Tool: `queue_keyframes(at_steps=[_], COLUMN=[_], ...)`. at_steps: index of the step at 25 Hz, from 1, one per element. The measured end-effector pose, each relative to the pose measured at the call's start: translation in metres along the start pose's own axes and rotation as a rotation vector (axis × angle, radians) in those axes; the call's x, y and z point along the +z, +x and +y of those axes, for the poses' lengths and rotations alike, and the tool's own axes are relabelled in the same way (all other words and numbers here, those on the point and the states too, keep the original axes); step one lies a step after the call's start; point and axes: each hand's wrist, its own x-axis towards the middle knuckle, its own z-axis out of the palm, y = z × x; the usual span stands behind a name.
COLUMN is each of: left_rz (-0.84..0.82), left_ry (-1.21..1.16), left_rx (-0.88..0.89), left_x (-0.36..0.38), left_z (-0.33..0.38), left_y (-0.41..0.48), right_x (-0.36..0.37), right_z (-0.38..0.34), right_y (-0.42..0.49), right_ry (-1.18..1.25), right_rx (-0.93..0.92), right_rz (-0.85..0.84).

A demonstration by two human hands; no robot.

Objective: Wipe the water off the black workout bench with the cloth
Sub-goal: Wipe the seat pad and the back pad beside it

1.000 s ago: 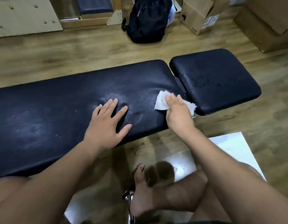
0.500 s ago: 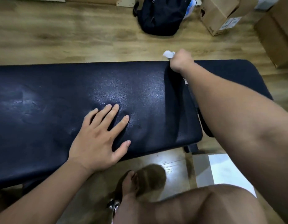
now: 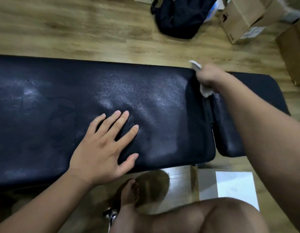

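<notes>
motion-blurred right hand point(image 3: 207, 76), white cloth point(image 3: 204, 90) mostly hidden in its grip, bench point(image 3: 45, 98) cut off at left edge

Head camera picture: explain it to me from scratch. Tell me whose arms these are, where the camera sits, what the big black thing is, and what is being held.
There is no machine here. A person wears a wide-angle camera on the head, looking down, so the arms and the bare knee and foot at the bottom are their own.

The large dark pad is a black workout bench standing on a wooden floor. It has a long section and a shorter one, with a gap between them.

The left hand lies flat and open on the long section, holding nothing. The right hand is closed around a white cloth at the far end of the gap, pressed on the bench.

Beyond the bench, on the floor, lie a dark backpack and cardboard boxes.
</notes>
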Motion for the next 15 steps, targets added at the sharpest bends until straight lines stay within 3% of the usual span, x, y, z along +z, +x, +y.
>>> queue_keyframes(at_steps=[5,12,15], left_rz=[0.011,-0.041,-0.068], left_ry=[-0.032,-0.115,-0.164], left_rx=[-0.006,0.001,0.003], left_x=[0.002,-0.002,-0.003], left_z=[0.000,0.001,-0.004], left_y=[0.000,-0.002,-0.002], right_x=[0.004,0.022,0.032], right_z=[0.002,-0.171,-0.220], right_y=[0.005,-0.019,-0.031], right_ry=[0.263,-0.001,0.033], right_rx=[0.094,-0.369,-0.361], right_rz=[0.005,-0.197,-0.243])
